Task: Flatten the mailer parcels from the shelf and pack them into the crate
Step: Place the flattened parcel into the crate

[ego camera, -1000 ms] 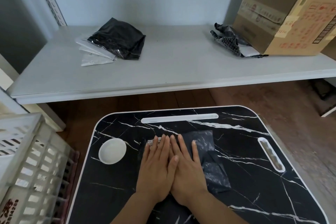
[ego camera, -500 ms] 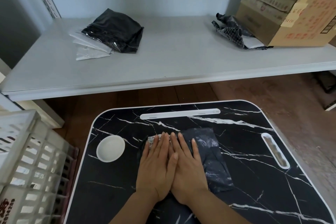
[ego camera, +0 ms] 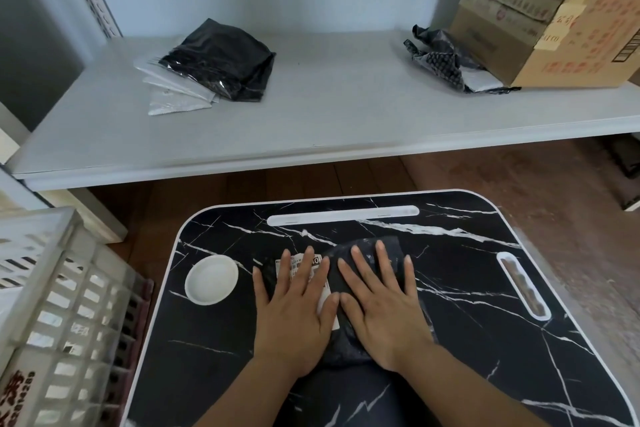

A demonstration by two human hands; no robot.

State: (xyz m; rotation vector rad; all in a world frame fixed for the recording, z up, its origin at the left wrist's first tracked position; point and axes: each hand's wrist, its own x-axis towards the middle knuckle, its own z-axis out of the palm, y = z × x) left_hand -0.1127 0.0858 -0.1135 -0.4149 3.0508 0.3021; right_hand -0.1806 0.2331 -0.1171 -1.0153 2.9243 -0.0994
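A black mailer parcel with a white label lies on the black marble-patterned lap table. My left hand presses flat on its labelled left part. My right hand presses flat on its right part, fingers spread. Both hands cover most of the parcel. On the grey shelf lie a black bagged parcel over silver mailers at the left, and a crumpled black mailer at the right. The white slatted crate stands at the lower left.
A cardboard box stands on the shelf's right end, touching the crumpled mailer. The lap table has a round white cup recess, a long white slot at its far edge and a side slot. Wooden floor lies beneath.
My hands have slid apart on the parcel, left going left and right going right, baring more of the white label. The camera has tilted slightly.
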